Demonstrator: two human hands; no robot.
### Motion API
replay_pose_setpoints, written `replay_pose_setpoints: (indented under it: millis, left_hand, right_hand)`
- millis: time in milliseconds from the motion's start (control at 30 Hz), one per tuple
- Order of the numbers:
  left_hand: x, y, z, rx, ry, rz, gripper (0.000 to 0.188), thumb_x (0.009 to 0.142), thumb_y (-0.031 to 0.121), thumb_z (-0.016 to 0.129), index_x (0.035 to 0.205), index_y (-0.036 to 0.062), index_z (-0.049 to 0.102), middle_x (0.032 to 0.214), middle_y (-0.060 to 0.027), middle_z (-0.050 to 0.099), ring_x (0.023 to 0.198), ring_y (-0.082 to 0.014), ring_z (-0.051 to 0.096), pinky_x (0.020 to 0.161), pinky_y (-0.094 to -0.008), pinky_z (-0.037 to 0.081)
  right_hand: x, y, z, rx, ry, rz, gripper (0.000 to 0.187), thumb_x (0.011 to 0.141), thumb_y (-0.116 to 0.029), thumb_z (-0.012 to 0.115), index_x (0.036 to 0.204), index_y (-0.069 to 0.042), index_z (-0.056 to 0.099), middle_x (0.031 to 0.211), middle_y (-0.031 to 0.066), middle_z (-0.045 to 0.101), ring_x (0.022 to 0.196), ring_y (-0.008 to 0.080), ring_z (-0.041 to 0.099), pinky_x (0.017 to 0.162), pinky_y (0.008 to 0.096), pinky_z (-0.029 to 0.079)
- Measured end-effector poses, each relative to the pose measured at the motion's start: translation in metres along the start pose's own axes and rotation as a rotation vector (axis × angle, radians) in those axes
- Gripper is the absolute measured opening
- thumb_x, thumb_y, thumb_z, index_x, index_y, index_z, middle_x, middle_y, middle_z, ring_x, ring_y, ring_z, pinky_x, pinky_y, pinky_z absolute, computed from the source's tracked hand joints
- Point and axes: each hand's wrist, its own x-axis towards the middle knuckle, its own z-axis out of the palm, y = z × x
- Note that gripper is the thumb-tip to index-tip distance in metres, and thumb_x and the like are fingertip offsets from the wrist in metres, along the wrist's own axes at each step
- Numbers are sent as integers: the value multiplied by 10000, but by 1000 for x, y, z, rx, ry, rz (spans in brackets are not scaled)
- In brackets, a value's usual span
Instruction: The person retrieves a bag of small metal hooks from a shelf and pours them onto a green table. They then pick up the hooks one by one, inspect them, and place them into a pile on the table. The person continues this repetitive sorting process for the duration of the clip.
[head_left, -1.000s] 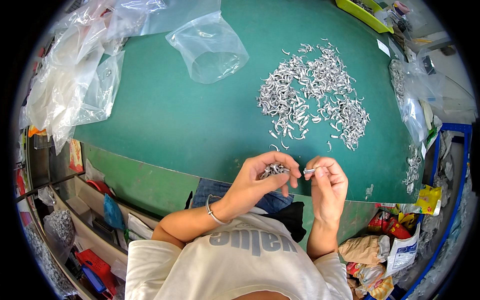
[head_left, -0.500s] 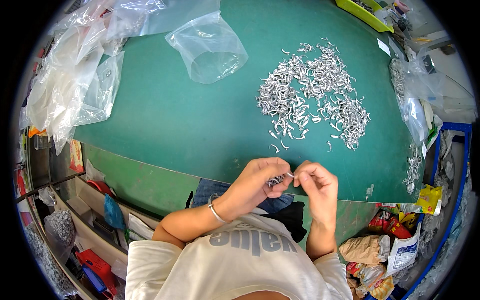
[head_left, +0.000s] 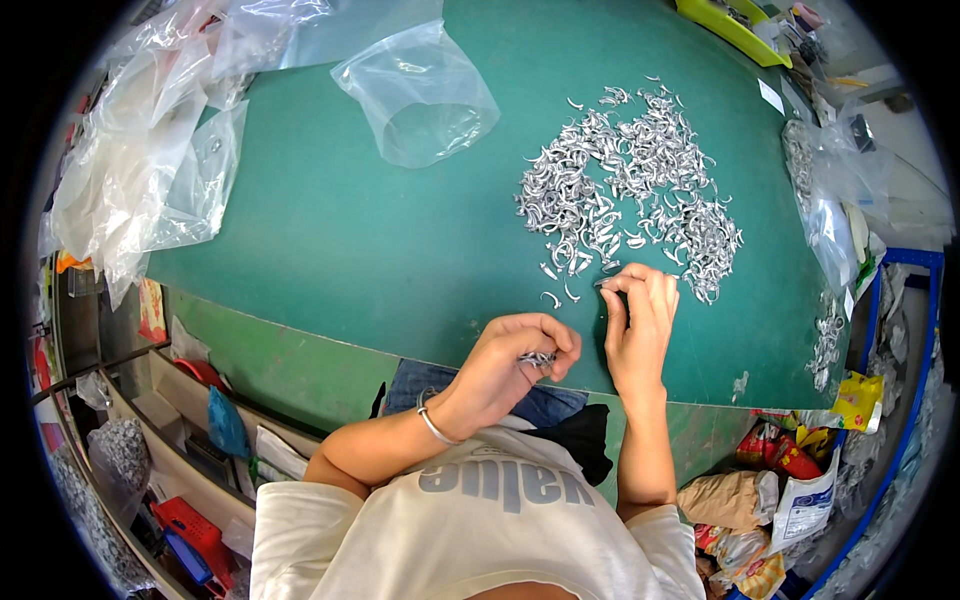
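Observation:
Small curved silver metal pieces (head_left: 570,185) lie in a loose heap on the green tabletop (head_left: 330,230). My left hand (head_left: 515,365), a bangle at its wrist, is held by the table's near edge. Its fingers are curled round several of these pieces (head_left: 537,359), which show between fingers and palm. Farther forward, my right hand (head_left: 640,320) reaches to the near side of the heap. Thumb and forefinger pinch one small silver piece (head_left: 603,282), partly hidden by the fingertips.
Clear plastic bags (head_left: 150,170) cover the table's left end, and another clear bag (head_left: 420,100) lies at the far middle. A yellow-green tray (head_left: 735,30) stands at the far right. Drawers and bins (head_left: 190,420) are at lower left; filled packets (head_left: 730,500) sit at lower right.
My right hand has left the left hand's fingertips and moved forward to the heap's near edge. The left hand stays in place, its fingers curled in more around its pieces.

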Motion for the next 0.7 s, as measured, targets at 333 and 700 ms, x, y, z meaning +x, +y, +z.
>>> replay_pose_setpoints:
  millis: [333,700]
  left_hand:
    - [1,1,6,-64,59,-44,193,879,118,479,855,-39,590,736,-60,530,616,-124,452,581,-248,380]
    - [3,-4,12,201,102,146,166,831,53,608,984,-12,598,717,32,477,594,-41,404,515,-191,321]
  right_hand:
    - [0,-1,0,-78,-58,-4,106,723,-49,644,808,-66,584,846,55,548,794,239,496,690,357,350]
    - [-12,-19,-29,728,-97,343,217,723,79,631,928,10,612,810,68,589,708,128,530,642,235,419]
